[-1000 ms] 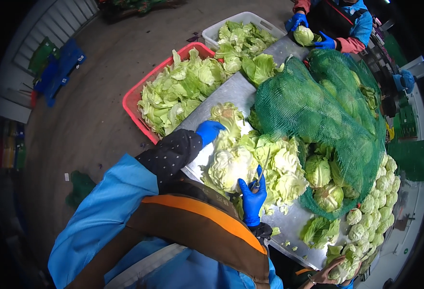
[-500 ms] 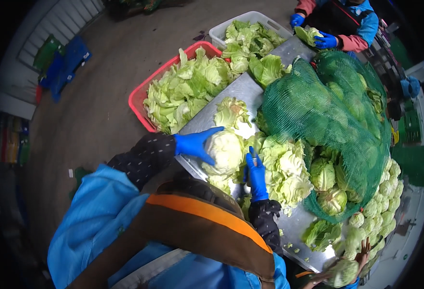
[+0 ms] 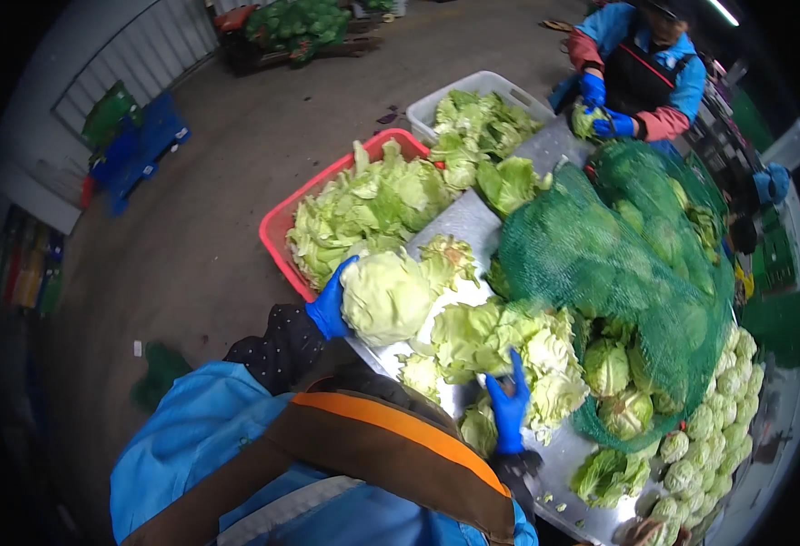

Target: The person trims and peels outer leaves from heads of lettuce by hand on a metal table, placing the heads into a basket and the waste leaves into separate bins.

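Observation:
My left hand (image 3: pixel 330 308), in a blue glove, is closed around the left side of a pale, trimmed cabbage (image 3: pixel 386 298), at the table's left edge beside the red crate. My right hand (image 3: pixel 509 402), also blue-gloved, is apart from that cabbage, over loose leaves. Its thumb and forefinger are spread; its other fingers are partly hidden. A small pale bit shows near the thumb, too small to name. Peeled cabbage leaves (image 3: pixel 550 369) lie heaped around the right hand on the metal table (image 3: pixel 472 223). Another leafy piece (image 3: pixel 450 259) rests just beyond the held cabbage.
A red crate (image 3: pixel 277 232) and a white crate (image 3: pixel 518 94), both full of leaves, stand along the far-left side. A green net sack (image 3: pixel 618 246) of cabbages covers the table's middle. Trimmed cabbages (image 3: pixel 714 428) are stacked at right. Across the table, a co-worker (image 3: pixel 641 77) handles a cabbage.
My left hand has moved the cabbage left, toward the red crate. My right hand has drawn away from it, nearer to me, with thumb and forefinger spread. The view has tilted up.

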{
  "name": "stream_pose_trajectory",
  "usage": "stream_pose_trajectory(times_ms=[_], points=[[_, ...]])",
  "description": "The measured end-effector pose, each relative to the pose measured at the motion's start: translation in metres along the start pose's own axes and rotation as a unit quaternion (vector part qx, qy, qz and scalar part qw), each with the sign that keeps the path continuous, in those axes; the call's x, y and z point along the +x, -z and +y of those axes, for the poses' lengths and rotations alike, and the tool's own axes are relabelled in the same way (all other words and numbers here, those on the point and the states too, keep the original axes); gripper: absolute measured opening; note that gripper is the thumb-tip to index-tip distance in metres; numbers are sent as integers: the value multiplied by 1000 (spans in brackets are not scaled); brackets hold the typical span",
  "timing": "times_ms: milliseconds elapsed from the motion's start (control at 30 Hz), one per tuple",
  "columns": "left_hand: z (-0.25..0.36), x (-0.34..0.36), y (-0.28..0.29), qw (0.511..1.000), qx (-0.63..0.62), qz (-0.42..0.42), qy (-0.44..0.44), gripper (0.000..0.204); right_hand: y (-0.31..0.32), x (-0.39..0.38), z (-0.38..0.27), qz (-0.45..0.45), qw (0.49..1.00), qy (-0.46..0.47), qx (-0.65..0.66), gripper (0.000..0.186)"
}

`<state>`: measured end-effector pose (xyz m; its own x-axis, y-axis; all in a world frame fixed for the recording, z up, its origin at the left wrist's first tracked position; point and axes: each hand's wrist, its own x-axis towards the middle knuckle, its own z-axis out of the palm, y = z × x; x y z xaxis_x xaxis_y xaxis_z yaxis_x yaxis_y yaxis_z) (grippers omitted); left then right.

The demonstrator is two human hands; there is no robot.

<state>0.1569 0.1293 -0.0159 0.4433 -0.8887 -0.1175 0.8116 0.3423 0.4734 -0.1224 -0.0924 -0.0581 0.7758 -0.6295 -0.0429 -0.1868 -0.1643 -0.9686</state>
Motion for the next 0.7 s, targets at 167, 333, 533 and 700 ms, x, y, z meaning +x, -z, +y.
stream_pose_trajectory(times_ms=[167, 333, 533, 700], points=[[28, -15, -18, 981, 173, -12, -91, 45, 128, -71, -1, 8, 966, -89, -243, 101], [40, -55, -11, 981, -57, -7, -185, 49, 121, -60, 61, -4, 982, -95, -164, 105], [69, -121, 36, 969, 18, 72, -234, 47, -5, 30, 62, -45, 992, -65, 98, 62], [58, -138, 51, 962, 41, 94, -252, 47, -116, 106, 4, -35, 973, 65, -221, 55]])
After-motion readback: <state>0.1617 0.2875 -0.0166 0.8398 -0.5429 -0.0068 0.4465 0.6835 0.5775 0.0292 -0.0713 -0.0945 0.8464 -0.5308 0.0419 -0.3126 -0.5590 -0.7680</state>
